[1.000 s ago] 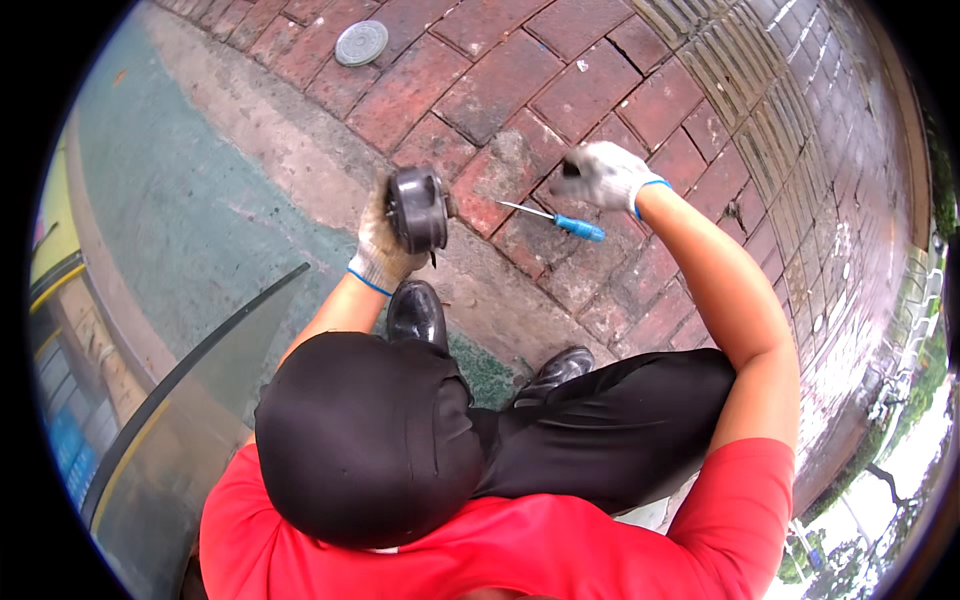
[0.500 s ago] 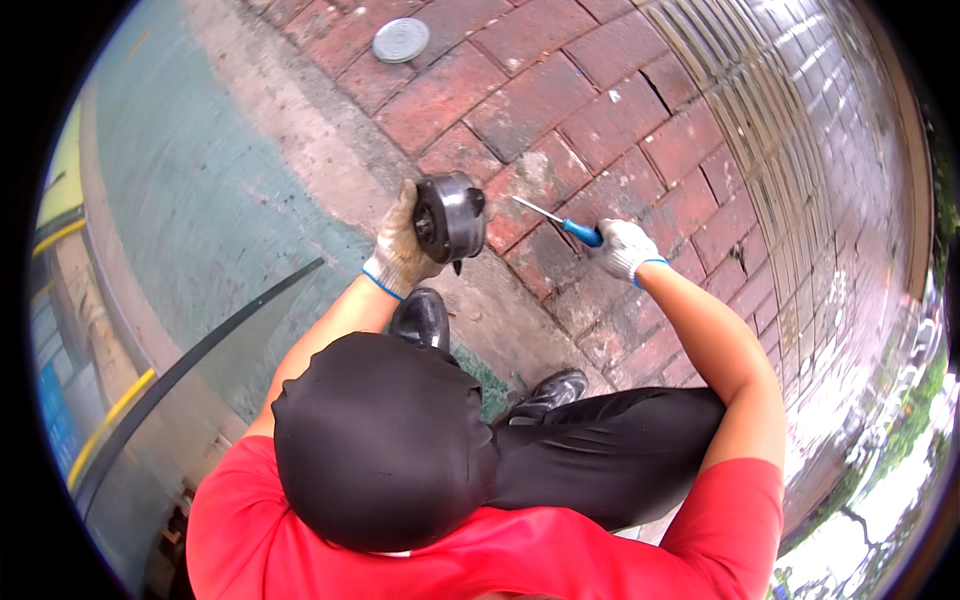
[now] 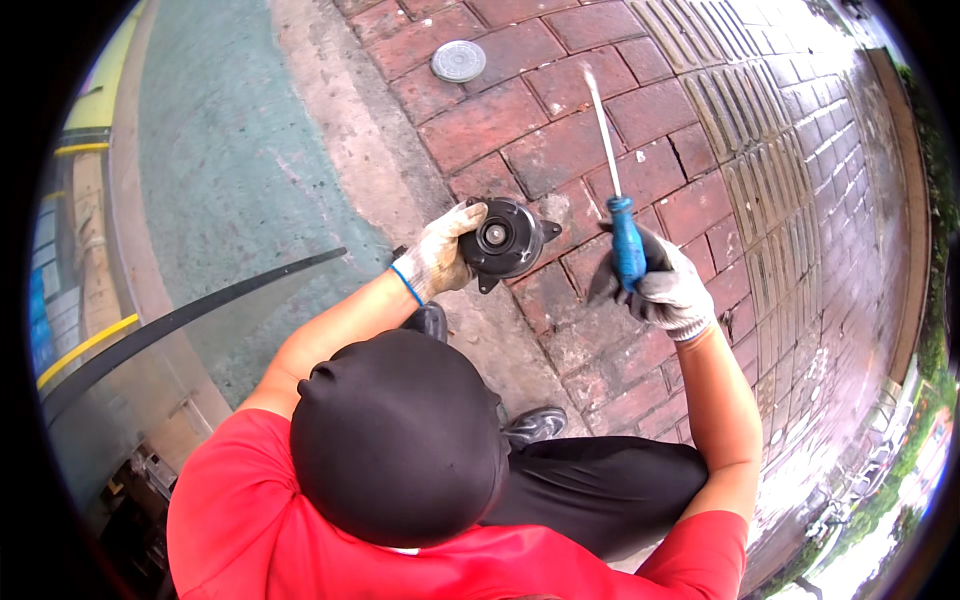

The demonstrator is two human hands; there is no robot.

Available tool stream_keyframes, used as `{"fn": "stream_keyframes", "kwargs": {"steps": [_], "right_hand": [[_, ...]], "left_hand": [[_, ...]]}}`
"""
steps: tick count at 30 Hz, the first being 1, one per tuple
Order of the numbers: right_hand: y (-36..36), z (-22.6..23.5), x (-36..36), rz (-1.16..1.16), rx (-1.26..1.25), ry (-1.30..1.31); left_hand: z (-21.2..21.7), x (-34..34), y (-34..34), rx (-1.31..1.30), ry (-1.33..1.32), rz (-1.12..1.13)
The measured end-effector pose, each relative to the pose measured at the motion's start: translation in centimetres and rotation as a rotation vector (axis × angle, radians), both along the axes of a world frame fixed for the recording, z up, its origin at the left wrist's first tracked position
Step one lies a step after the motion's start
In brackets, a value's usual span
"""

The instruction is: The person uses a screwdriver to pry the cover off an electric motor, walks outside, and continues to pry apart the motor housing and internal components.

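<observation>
A: Nearest the camera, what do you see?
B: A person in a red shirt (image 3: pixel 300 530) and black head covering (image 3: pixel 398 437), crouched over black shoes (image 3: pixel 535 425) on brick paving (image 3: pixel 500 120).
A: And the hands?
B: Both gloved. The left hand (image 3: pixel 437 258) has its fingers curled round the rim of a round black motor part (image 3: pixel 502 240), held up with its hub facing the person, probably so the centre can be reached.
A: The right?
B: The right hand (image 3: pixel 665 290) is closed around the blue handle of a screwdriver (image 3: pixel 618 190), shaft pointing up and away, apart from the part, likely kept clear while it is turned.
A: Farther out?
B: A round metal cover (image 3: pixel 458 60) set in the bricks, near the concrete kerb strip (image 3: pixel 350 130).
</observation>
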State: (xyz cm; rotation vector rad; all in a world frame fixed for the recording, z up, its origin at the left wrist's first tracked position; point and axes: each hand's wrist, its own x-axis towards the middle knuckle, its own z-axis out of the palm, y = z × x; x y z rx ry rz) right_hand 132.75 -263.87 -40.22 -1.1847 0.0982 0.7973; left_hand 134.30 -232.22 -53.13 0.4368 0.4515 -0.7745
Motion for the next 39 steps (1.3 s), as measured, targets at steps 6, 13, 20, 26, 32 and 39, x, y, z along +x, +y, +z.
{"fn": "stream_keyframes", "kwargs": {"steps": [6,13,20,26,32,39], "right_hand": [[1.5,1.8,-0.7,-0.054,0.141,-0.017],[1.3,-3.4,-1.9,-0.007,-0.343,0.056],[6.4,-2.9,-2.2,0.287,-0.87,-0.237],[8.3,-1.1,-1.8,0.556,-1.334,-0.463],[5.9,1.5,0.5,-0.004,-0.736,-0.24],[7.5,6.5,6.4,-0.196,-0.458,-0.399]], "left_hand": [[1.4,-0.6,-2.0,0.026,-0.031,0.015],[0.1,-0.8,-1.3,0.264,-0.119,0.067],[0.4,-1.8,-1.9,0.401,-0.2,-0.026],[2.0,-2.0,-2.6,0.476,-0.307,-0.139],[1.0,-0.8,-2.1,0.087,0.097,0.12],[0.1,0.8,-0.3,-0.084,0.175,0.211]]}}
